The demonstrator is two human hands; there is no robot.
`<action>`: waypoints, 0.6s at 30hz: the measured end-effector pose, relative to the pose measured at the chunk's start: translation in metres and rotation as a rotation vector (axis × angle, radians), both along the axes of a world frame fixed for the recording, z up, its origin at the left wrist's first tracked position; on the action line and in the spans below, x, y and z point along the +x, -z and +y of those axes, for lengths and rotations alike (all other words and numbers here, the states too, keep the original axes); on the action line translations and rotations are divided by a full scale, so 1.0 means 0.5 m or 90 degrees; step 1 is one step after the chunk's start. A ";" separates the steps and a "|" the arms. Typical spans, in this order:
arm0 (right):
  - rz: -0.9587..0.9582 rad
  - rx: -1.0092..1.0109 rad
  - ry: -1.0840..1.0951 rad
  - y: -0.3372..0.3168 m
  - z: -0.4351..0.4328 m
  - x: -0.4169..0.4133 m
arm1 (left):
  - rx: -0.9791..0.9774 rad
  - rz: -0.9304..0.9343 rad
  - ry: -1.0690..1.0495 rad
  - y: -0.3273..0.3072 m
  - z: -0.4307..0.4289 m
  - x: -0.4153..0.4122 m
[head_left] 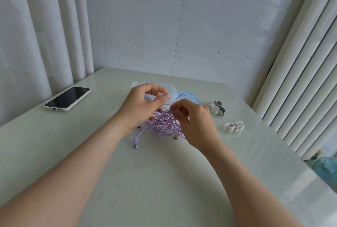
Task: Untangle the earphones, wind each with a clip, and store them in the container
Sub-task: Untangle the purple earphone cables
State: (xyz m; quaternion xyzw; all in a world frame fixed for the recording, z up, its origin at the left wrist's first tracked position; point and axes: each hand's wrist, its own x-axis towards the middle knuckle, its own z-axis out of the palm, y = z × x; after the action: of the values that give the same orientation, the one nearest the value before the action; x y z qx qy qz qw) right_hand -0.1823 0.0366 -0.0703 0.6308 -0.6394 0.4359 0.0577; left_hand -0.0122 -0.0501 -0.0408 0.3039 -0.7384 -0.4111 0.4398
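Pale table [164, 181]: phone [67, 98] left, clips [217, 107] right.

Container [172, 89] = clear glossy plastic, on polished stone-look table [164, 181]. Left of it, phone [67, 99] w/ glossy screen, matt case; right of it, clips [217, 107] look matt, rubbery.

Pale table [164, 181] carries a phone [67, 99], clear container [172, 89], blue lid [191, 97], clips [234, 127], tangled earphones [164, 122].

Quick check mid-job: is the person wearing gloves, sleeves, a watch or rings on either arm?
No. The left hand and right hand are bare, without gloves or visible rings. Both forearms are uncovered to the frame edge: no sleeves, watch or bracelet show.
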 end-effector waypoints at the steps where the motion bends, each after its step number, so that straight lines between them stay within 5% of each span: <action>1: -0.004 -0.010 0.014 -0.001 0.000 -0.001 | -0.009 -0.035 0.021 0.002 -0.004 0.000; 6: -0.055 -0.061 0.075 -0.019 0.007 0.003 | -0.050 -0.154 0.099 0.011 0.006 -0.006; 14: -0.285 -0.062 0.021 -0.035 0.013 0.010 | -0.122 -0.154 -0.063 0.014 0.001 -0.011; 18: -0.237 -0.076 0.055 -0.036 0.014 0.009 | -0.118 -0.124 -0.097 0.010 -0.006 -0.004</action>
State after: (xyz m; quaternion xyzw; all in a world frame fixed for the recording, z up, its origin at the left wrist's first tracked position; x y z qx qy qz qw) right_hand -0.1779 0.0436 -0.0524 0.5072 -0.6384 0.5790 -0.0058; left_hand -0.0144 -0.0530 -0.0460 0.3557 -0.7872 -0.2755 0.4218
